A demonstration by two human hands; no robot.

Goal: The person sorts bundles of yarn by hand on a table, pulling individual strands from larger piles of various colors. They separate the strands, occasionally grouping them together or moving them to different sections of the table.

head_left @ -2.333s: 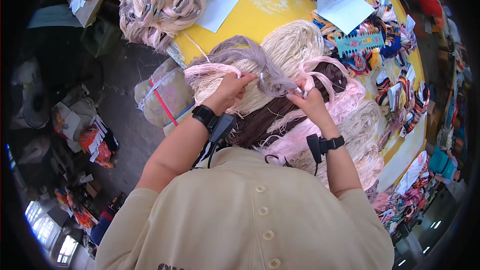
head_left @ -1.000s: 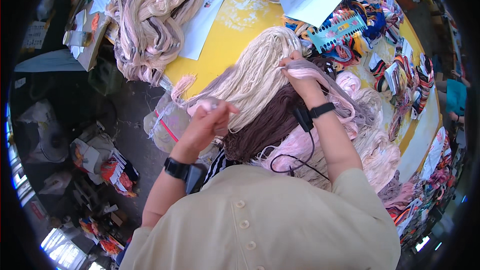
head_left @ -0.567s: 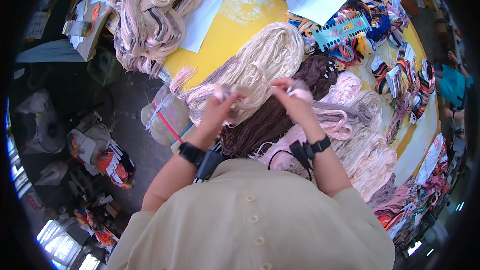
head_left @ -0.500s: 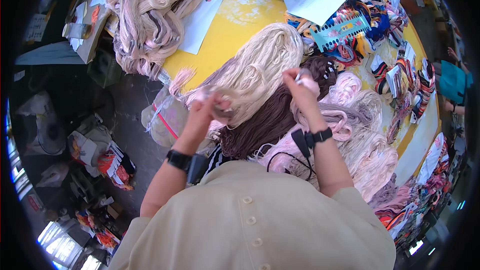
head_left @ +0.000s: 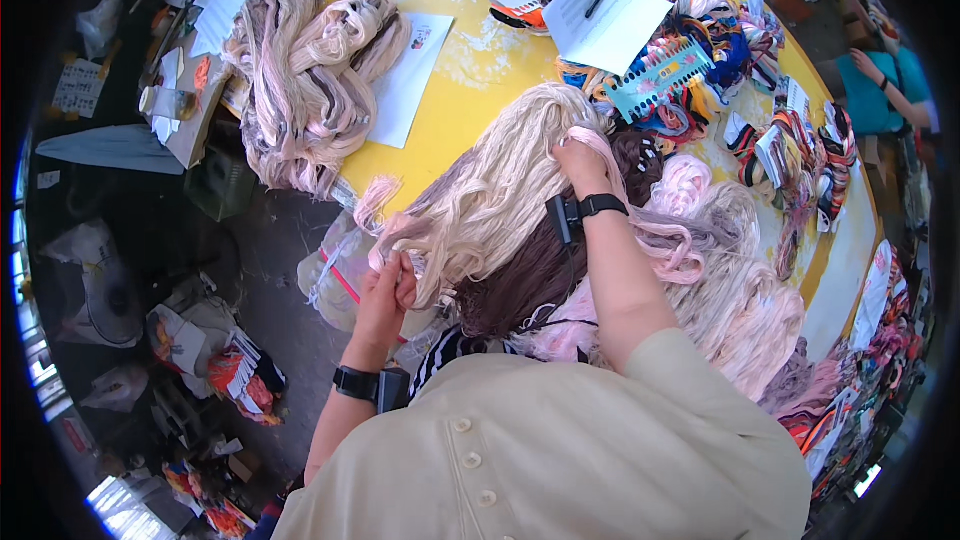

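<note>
A long cream skein of yarn (head_left: pixel 500 180) lies across the table, its near end shading into mauve and pink. My left hand (head_left: pixel 388 288) is closed at that near end, its fingertips pinching some strands. At the skein's far right side, my right hand (head_left: pixel 582 162) is closed around pink yarn (head_left: pixel 600 145) that loops over the hand. Under my right wrist lies a dark brown skein (head_left: pixel 515 270). Pink skeins (head_left: pixel 685 180) and pale grey-pink skeins (head_left: pixel 745 315) are heaped to the right of my right forearm.
A twisted pale skein pile (head_left: pixel 310 90) sits far left beside a white sheet (head_left: pixel 412 80). Coloured thread bundles, a white paper (head_left: pixel 605 20) with a pen, and a turquoise notched card (head_left: pixel 660 78) lie at the far right. A clear plastic bag (head_left: pixel 335 275) hangs by the table edge.
My left hand has moved down and slightly left to the skein's near end. My right hand has shifted slightly left, now gripping pink yarn against the cream skein.
</note>
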